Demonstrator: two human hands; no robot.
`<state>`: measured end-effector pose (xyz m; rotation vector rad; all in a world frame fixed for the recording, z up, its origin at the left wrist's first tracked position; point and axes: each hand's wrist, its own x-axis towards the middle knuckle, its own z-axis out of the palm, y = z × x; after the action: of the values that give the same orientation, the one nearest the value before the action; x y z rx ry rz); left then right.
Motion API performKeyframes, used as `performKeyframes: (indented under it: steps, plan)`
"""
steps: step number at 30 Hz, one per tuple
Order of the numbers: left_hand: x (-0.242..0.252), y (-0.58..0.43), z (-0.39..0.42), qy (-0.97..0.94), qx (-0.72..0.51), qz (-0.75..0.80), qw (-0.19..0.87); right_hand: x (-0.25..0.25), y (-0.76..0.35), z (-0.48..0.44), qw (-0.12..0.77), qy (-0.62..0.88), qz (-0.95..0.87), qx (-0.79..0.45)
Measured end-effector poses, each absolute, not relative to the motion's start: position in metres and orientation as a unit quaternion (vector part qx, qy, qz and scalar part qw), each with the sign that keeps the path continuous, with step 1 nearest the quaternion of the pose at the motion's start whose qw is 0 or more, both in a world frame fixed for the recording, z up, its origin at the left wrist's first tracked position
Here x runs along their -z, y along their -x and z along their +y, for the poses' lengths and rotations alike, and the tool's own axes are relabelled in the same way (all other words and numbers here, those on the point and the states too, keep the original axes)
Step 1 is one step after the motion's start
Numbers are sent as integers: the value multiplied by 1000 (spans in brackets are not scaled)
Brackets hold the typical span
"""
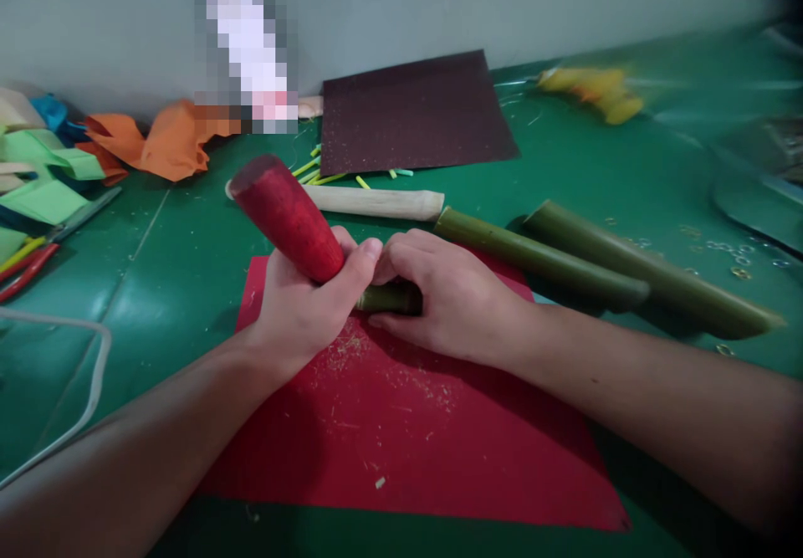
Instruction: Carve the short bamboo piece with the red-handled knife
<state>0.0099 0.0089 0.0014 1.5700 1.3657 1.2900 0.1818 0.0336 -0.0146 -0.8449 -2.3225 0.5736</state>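
Observation:
My left hand (301,303) is closed around the thick red handle (292,219) of a tool. The handle leans up and to the left, and the tool's working end is hidden behind my fingers. My right hand (455,294) grips a short green bamboo piece (392,299) from the right, low over a red sheet (401,424). My two hands meet at the bamboo, left thumb close to the right fingers. Fine pale shavings (351,353) are scattered on the sheet below them.
Behind my hands lie a pale stick (376,203) and a dark sheet (414,115). Two cut bamboo lengths (539,257) rest at right, with small rings (740,257) beyond. Orange crumpled paper (176,144), red-handled scissors (31,273) and a white cable (94,391) are at left.

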Motion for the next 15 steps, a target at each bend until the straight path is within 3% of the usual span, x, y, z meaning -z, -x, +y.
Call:
performKeyframes:
  steps: [15]
  plan:
    - [-1, -11, 10, -581, -493, 565, 316, 15, -181, 34, 289, 313, -880, -208]
